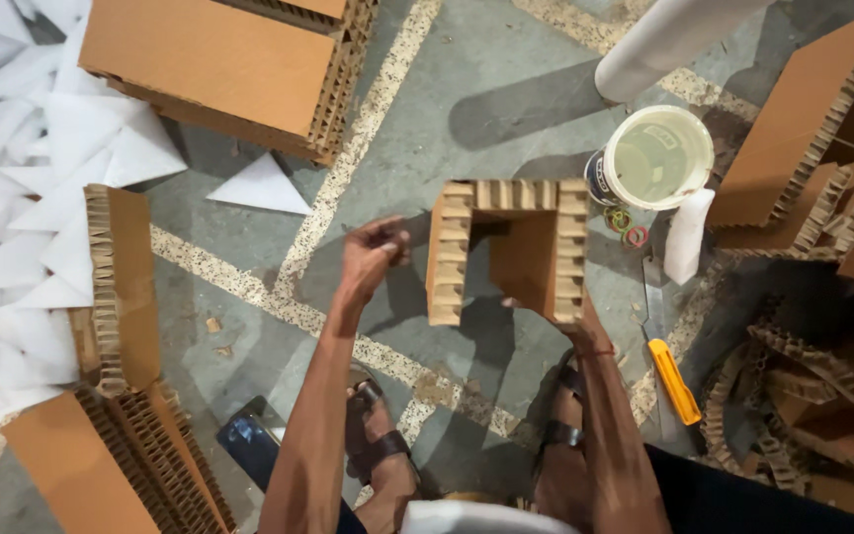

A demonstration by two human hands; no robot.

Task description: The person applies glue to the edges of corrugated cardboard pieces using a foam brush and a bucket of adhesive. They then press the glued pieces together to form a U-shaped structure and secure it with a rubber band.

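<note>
Item: honeycomb cardboard frame (506, 247), brown, three-sided. Two side legs and a top bar form an upside-down U as I see it; the cut edges show the open paper cells in rows, and the inner faces are smooth board. It is up off the floor (467, 89), in front of me, above my knees, with its shadow cast on the concrete beneath.

My right hand (565, 314): closed around the lower end of the right leg from below and behind; mostly hidden by the cardboard, with only the thumb side and wrist in view. It alone carries the piece.

My left hand (373, 252): fingers curled loosely inward, holding nothing that I can make out, just beside the left leg but apart from it.

Orientation: the open side of the U faces toward me, the closed bar points away, toward the white bucket (656, 158). The legs run lengthwise away from me; the bar runs left to right.

Nearby: yellow-handled knife (671, 374) on the floor to my right; coloured rubber bands (629, 229) by the bucket; stacked honeycomb boards (234, 64) ahead on the left.
</note>
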